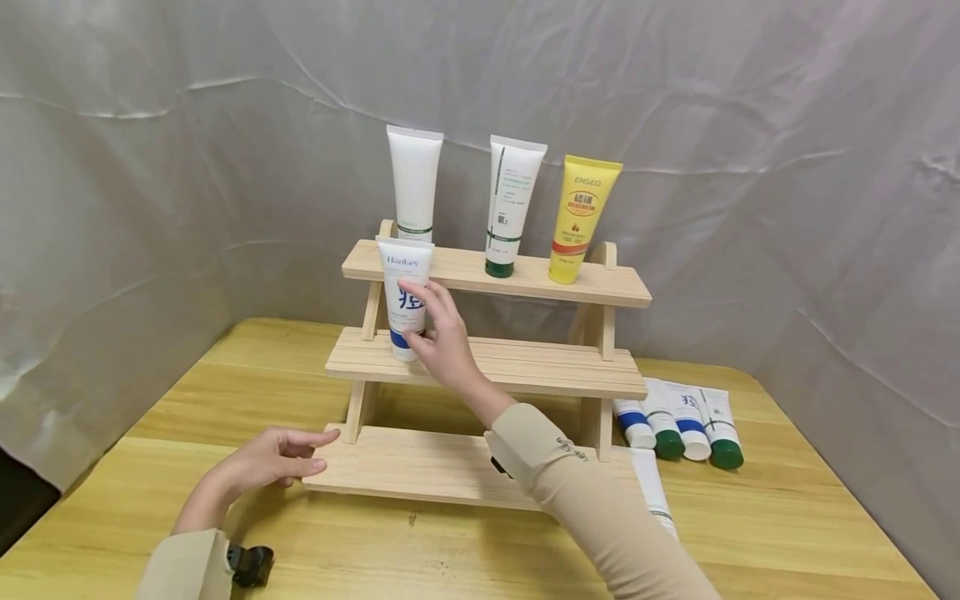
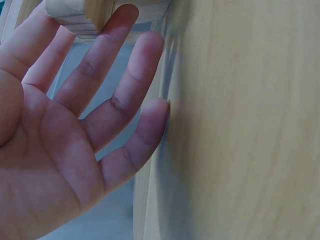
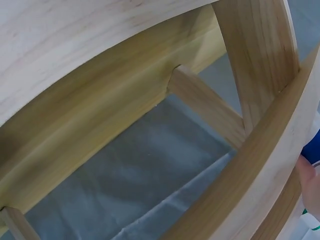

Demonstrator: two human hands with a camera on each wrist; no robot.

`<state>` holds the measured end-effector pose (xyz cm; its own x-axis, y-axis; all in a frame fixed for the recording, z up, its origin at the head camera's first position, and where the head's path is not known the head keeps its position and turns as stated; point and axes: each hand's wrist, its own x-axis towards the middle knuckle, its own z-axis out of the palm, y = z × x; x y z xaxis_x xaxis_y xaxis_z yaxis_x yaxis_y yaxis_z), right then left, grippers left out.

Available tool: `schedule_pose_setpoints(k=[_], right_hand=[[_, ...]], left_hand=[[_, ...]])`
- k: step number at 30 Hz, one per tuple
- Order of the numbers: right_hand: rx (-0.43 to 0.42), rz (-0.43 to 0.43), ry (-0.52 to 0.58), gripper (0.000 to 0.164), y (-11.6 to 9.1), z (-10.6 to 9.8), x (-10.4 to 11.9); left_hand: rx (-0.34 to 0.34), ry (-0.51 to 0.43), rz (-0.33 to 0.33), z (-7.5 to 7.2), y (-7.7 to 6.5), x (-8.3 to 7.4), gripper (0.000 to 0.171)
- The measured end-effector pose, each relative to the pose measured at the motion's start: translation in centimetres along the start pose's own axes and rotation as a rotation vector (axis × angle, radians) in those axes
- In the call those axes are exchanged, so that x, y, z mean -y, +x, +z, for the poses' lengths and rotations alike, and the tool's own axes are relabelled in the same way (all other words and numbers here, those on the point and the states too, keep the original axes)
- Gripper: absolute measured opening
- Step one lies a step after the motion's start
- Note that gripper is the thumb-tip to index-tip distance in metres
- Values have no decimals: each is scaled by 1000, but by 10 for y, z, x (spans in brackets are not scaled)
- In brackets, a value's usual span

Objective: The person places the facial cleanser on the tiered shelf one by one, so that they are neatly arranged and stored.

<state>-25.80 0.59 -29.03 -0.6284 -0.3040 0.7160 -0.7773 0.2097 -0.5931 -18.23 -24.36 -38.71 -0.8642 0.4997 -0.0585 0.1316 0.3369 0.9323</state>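
In the head view, a three-tier wooden display stand (image 1: 420,458) faces me. My right hand (image 1: 444,346) pinches an upright white tube with blue lettering and a blue band (image 1: 405,262), at the middle tier's left end. In the right wrist view, only a bit of the right hand (image 3: 311,187) and the blue band show at the right edge. My left hand (image 1: 262,457) holds the bottom tier's left end between thumb and index finger. Its other fingers stand loosely spread in the left wrist view, beside the board end (image 2: 80,15).
Standing on the top tier are a white tube (image 1: 415,175), a green-capped white tube (image 1: 513,200) and a yellow tube (image 1: 585,212). Several tubes (image 1: 686,417) lie on the wooden table (image 1: 810,517) to the right, another (image 1: 652,487) beside the bottom tier. Grey cloth (image 1: 712,83) hangs behind.
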Motion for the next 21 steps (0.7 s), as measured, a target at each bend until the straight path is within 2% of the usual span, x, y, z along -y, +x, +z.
schedule_pose_setpoints(k=[9,17,21], right_hand=[[21,36,49,58,-6,-4,-1],[3,70,107,54,-14,-11,4],[-17,90,166,57,-21,-15,11]], left_hand=[[-1,1,-5,0,0,0,55],[0,7,1,0,1,1,54],[5,4,6,0,1,1,53]])
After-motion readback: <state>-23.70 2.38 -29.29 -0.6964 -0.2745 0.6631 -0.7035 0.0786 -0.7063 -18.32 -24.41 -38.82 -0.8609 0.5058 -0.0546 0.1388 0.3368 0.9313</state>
